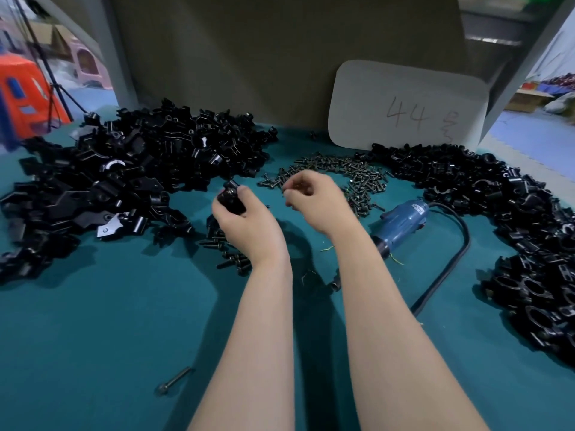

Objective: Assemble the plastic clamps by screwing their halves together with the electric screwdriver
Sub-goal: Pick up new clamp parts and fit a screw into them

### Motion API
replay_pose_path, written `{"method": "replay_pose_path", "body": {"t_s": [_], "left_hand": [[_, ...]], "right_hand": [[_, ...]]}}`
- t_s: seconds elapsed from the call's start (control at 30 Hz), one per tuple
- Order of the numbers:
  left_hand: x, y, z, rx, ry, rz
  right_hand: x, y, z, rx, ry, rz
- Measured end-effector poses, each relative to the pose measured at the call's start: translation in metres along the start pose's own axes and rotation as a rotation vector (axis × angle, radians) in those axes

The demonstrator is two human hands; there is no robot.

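Left hand (245,225) is gripping a black clamp (231,198) near the bench (93,337) centre, fingers curled round it. Right hand (311,202) is hovering just beside it, at the screw pile (339,178), fingertips bunched narrow; pinching a screw or not, cannot tell. Blue electric screwdriver (401,222) is lying right of centre. Loose clamp halves (124,169) are heaping back left.

Clamp (231,199) half-hidden in left hand (245,225); pinch in right hand (311,202) blurred.

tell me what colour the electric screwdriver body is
Blue, with a black cord; the electric screwdriver lies on the teal table, clearest in the head view.
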State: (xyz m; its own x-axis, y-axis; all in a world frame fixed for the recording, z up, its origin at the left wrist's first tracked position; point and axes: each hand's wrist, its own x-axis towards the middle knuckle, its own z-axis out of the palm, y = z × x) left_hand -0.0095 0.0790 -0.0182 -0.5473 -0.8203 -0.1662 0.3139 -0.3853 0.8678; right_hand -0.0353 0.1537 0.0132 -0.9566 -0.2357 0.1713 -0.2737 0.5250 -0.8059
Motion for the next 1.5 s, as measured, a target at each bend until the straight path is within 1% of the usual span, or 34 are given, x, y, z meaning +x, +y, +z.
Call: {"method": "replay_pose_path", "body": {"t_s": [0.03,0.07,0.1,0.17,0.2,0.23,0.3,0.37,0.43,0.53,0.6,0.7,0.77,0.83,0.9,0.97,1.0,1.13,1.23,1.37,1.5], "left_hand": [[0.001,0.003,0.001,-0.017,0.003,0.034],[0.001,0.005,0.002,-0.031,-0.001,0.062],[0.000,0.007,0.003,-0.040,-0.015,0.078],[-0.006,0.006,0.004,-0.043,-0.094,0.072],[-0.009,0.004,0.004,-0.051,-0.158,0.041],[-0.013,0.001,0.005,-0.065,-0.229,-0.017],[-0.019,-0.005,0.006,-0.093,-0.348,-0.199],[-0.023,-0.007,0.008,-0.102,-0.432,-0.376],[-0.026,-0.008,0.008,-0.100,-0.484,-0.464],[-0.024,-0.007,0.006,-0.119,-0.489,-0.504],[-0.022,-0.008,0.005,-0.134,-0.471,-0.503],[-0.019,-0.012,0.004,-0.141,-0.452,-0.498],[-0.019,-0.012,0.005,-0.136,-0.446,-0.492],[-0.020,-0.012,0.005,-0.116,-0.440,-0.475],[-0.020,-0.010,0.005,-0.104,-0.442,-0.473],[-0.021,-0.010,0.006,-0.097,-0.452,-0.477],[-0.021,-0.010,0.007,-0.098,-0.457,-0.472],[-0.025,-0.011,0.009,-0.037,-0.500,-0.400],[-0.026,-0.015,0.009,0.033,-0.545,-0.337],[-0.025,-0.016,0.009,0.108,-0.555,-0.257],[-0.028,-0.015,0.008,0.127,-0.590,-0.214]], "right_hand": [[0.001,0.002,0.006,-0.075,-0.076,0.002],[0.003,0.006,0.011,-0.153,-0.109,0.006],[0.005,0.010,0.013,-0.212,-0.081,0.036],[0.007,0.019,0.006,-0.303,0.099,0.182],[0.007,0.024,0.000,-0.391,0.174,0.275],[0.006,0.029,-0.006,-0.489,0.194,0.361],[0.005,0.035,-0.011,-0.596,0.137,0.455],[0.005,0.035,-0.010,-0.593,0.119,0.461],[0.007,0.035,-0.007,-0.574,0.126,0.467],[0.012,0.036,-0.005,-0.513,0.166,0.489],[0.012,0.036,-0.005,-0.524,0.162,0.496],[0.012,0.036,-0.003,-0.528,0.157,0.486],[0.011,0.036,-0.003,-0.498,0.186,0.454],[0.010,0.035,-0.007,-0.391,0.228,0.402],[0.007,0.033,-0.015,-0.221,0.257,0.321],[-0.002,0.030,-0.025,-0.082,0.261,0.247],[-0.007,0.028,-0.029,-0.062,0.248,0.211],[-0.021,0.025,-0.035,-0.127,0.175,0.120],[-0.023,0.025,-0.035,-0.185,0.163,0.103],[-0.021,0.025,-0.035,-0.237,0.144,0.085],[-0.020,0.024,-0.032,-0.260,0.128,0.075]]}}
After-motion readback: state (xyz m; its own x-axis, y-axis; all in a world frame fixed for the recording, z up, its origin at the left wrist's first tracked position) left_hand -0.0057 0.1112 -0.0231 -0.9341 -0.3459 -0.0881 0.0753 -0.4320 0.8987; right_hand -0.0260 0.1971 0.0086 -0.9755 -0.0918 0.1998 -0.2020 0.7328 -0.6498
